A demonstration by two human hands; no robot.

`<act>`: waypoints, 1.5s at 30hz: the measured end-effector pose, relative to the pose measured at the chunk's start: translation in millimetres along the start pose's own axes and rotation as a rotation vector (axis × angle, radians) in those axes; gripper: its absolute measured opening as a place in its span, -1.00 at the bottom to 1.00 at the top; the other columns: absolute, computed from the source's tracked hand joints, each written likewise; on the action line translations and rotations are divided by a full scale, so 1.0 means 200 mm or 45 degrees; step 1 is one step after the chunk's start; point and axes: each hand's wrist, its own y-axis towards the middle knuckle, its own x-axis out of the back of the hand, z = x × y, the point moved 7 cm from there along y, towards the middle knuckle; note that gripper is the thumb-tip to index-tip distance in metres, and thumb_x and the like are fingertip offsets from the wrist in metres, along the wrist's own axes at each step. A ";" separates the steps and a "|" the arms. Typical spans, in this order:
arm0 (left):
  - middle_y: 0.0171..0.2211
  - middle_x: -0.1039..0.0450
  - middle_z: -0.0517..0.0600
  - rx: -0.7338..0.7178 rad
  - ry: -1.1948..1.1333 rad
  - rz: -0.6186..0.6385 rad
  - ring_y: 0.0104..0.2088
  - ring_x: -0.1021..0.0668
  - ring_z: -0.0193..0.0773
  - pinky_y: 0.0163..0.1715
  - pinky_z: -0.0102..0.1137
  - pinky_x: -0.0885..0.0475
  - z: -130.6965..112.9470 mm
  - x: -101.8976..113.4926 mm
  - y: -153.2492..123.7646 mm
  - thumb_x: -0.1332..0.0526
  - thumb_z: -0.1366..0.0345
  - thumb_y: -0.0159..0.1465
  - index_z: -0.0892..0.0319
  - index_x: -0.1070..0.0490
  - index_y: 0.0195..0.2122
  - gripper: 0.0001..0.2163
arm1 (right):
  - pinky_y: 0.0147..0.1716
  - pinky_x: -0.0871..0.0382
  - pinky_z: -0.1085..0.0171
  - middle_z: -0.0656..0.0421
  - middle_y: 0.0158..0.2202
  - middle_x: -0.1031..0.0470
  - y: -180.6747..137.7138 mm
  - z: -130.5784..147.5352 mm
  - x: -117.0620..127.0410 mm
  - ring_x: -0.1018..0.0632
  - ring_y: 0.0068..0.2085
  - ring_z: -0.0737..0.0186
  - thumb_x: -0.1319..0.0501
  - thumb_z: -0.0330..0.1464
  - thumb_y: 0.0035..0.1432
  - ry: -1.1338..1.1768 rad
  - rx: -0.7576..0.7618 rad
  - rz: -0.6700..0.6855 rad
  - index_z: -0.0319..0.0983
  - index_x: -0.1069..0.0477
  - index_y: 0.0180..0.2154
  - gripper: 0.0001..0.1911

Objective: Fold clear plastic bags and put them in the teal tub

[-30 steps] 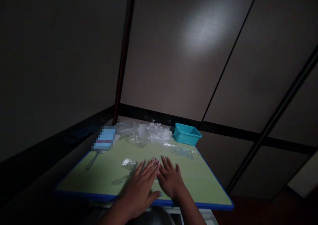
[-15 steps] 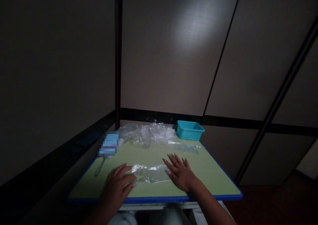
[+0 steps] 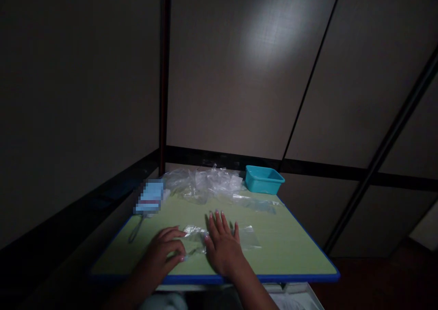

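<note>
A clear plastic bag [image 3: 249,238] lies flat across the near part of the green table. My right hand [image 3: 225,250] rests on its middle, palm down with fingers spread, so that part of the bag is hidden. At the bag's left end is my left hand [image 3: 164,250], its fingers bent. Thumb and forefinger come together there on the near left corner of the plastic.
A heap of crumpled clear bags [image 3: 205,184] lies along the back of the table [image 3: 284,250]. Another flat bag [image 3: 260,205] is at the right, below a turquoise basket [image 3: 263,182]. A blurred-out blue item [image 3: 150,196] with a cord loop sits on the left edge. Panelled walls stand behind and left.
My right hand has slid left along the bag to its middle, uncovering the right end. My left hand stays at the left end, its thumb and forefinger closer together.
</note>
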 end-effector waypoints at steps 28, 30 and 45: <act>0.27 0.10 0.15 -0.351 0.398 -0.140 0.22 -0.09 0.02 0.15 -0.08 -0.03 -0.51 -0.17 -0.03 -0.11 0.02 0.19 0.21 0.30 0.29 -0.22 | 0.14 0.39 -0.16 0.22 0.30 0.44 0.00 0.01 -0.02 0.29 0.28 0.12 0.25 -0.08 0.26 -0.060 0.052 0.067 -0.04 0.42 0.26 -0.40; 0.27 0.17 0.20 -0.280 0.424 -0.152 0.23 -0.06 0.07 0.13 -0.05 -0.06 -0.55 -0.26 -0.01 -0.08 -0.04 0.18 0.27 0.44 0.29 -0.14 | 0.17 0.37 -0.10 0.21 0.29 0.48 0.01 -0.01 -0.03 0.31 0.28 0.17 0.24 -0.12 0.26 -0.061 0.041 0.049 -0.14 0.46 0.26 -0.37; 0.26 0.15 0.09 0.131 0.167 0.202 0.25 0.01 -0.08 0.19 -0.11 -0.01 -0.63 -0.38 0.24 0.08 0.18 0.29 0.32 0.04 0.26 -0.46 | 0.10 0.38 -0.23 0.12 0.31 0.33 -0.05 -0.38 0.06 0.19 0.29 0.09 0.23 -0.17 0.25 -0.343 -0.509 0.004 -0.11 0.24 0.27 -0.43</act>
